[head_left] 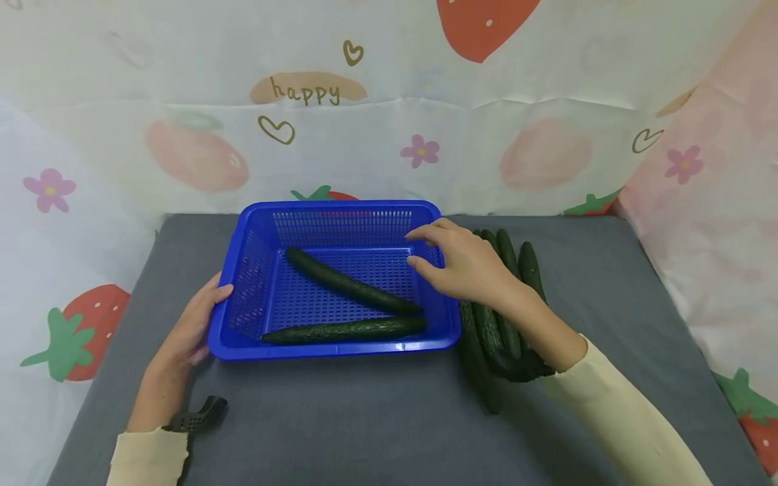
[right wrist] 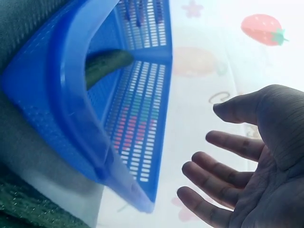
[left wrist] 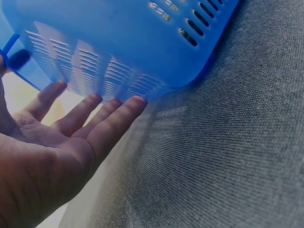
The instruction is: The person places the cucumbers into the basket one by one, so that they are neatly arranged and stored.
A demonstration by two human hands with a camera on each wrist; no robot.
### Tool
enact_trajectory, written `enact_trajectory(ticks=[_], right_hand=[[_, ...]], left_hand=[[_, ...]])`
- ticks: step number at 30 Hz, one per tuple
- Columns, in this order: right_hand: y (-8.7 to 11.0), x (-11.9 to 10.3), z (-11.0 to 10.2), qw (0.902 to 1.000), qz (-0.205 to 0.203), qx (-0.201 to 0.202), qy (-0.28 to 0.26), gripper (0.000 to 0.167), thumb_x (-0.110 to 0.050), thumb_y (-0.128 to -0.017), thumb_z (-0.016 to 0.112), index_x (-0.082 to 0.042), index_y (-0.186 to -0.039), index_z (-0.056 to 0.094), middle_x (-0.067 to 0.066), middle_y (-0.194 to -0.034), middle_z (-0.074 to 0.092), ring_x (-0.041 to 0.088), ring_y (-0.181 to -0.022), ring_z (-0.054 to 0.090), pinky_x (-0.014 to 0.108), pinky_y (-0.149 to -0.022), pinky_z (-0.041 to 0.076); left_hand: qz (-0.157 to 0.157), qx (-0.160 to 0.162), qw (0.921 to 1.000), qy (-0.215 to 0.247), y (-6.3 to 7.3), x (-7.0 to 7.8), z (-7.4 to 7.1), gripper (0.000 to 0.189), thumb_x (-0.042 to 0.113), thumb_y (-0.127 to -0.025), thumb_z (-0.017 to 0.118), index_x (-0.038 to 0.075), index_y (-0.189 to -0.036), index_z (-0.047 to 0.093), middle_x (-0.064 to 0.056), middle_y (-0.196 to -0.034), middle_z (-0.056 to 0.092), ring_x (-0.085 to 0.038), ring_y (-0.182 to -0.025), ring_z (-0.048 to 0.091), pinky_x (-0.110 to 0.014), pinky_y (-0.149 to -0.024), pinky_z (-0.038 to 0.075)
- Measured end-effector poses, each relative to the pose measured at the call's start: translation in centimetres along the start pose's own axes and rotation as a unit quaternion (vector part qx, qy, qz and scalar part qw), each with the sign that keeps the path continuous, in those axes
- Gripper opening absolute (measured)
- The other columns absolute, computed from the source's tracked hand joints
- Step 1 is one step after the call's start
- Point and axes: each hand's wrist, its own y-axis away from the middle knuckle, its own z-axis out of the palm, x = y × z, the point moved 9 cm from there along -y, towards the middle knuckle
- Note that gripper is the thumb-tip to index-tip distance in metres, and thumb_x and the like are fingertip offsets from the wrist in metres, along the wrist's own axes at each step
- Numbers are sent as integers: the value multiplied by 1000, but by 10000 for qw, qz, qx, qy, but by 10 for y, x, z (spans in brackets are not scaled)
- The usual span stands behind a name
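Note:
A blue plastic basket (head_left: 340, 349) with slotted walls lies on the grey cloth. Inside it are two cucumbers: one cucumber (head_left: 352, 287) slants across the bottom, and another cucumber (head_left: 346, 331) lies along the near wall. My left hand (head_left: 191, 324) holds the basket's left side, thumb over the rim; in the left wrist view its fingers (left wrist: 116, 126) rest against the outer wall. Above the basket's right rim hovers my right hand (head_left: 464, 260), its fingers spread loosely and holding nothing. Several more cucumbers (head_left: 480, 385) lie together right of the basket, partly hidden under the right forearm.
A grey cloth (head_left: 340, 425) covers the table. Behind it hangs a pale printed curtain (head_left: 462, 169) with strawberries, hearts and flowers, and similar cloth hangs at both sides. Dark wrist straps (head_left: 197, 415) sit on both forearms.

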Motion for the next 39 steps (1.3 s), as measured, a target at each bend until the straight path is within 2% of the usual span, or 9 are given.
enact_trajectory(ticks=[9, 17, 27, 31, 39], right_hand=[[15, 19, -6, 9995, 92, 245, -204, 43, -33, -103, 68, -17, -142, 65, 11, -143, 63, 29, -124, 67, 49, -84, 59], [30, 34, -7, 9985, 187, 357, -372, 43, -31, -104, 67, -13, -143, 64, 14, -141, 63, 32, -124, 66, 50, -87, 57], [46, 62, -15, 9962, 471, 372, -631, 42, -27, -106, 66, -10, -144, 61, 17, -141, 61, 36, -127, 63, 55, -102, 55], [53, 71, -17, 9947, 544, 428, -758, 43, -27, -107, 65, -9, -145, 60, 19, -141, 61, 38, -128, 62, 58, -105, 55], [69, 91, -19, 9925, 725, 517, -840, 45, -30, -108, 63, -8, -147, 59, 22, -146, 57, 42, -132, 60, 60, -106, 53]], left_hand=[[-42, 14, 9999, -158, 1, 0, -2, 55, 26, -116, 34, 12, -166, 17, 4, -132, 69, -14, -114, 74, -33, -90, 64], [-7, -82, 9999, 133, 0, -2, 2, 49, 23, -116, 34, 15, -163, 23, 3, -128, 72, -14, -110, 75, -32, -89, 64], [9, -40, 9999, 122, -4, -3, 4, 47, 24, -115, 34, 18, -161, 27, 3, -129, 72, -14, -111, 75, -33, -89, 64], [4, -10, 9998, 186, -2, -2, 3, 44, 23, -115, 34, 20, -159, 30, 4, -128, 72, -13, -111, 74, -32, -89, 64], [73, -316, 9987, 385, -2, 1, 6, 45, 21, -116, 32, 18, -161, 27, 0, -130, 71, -15, -111, 75, -34, -90, 64]])
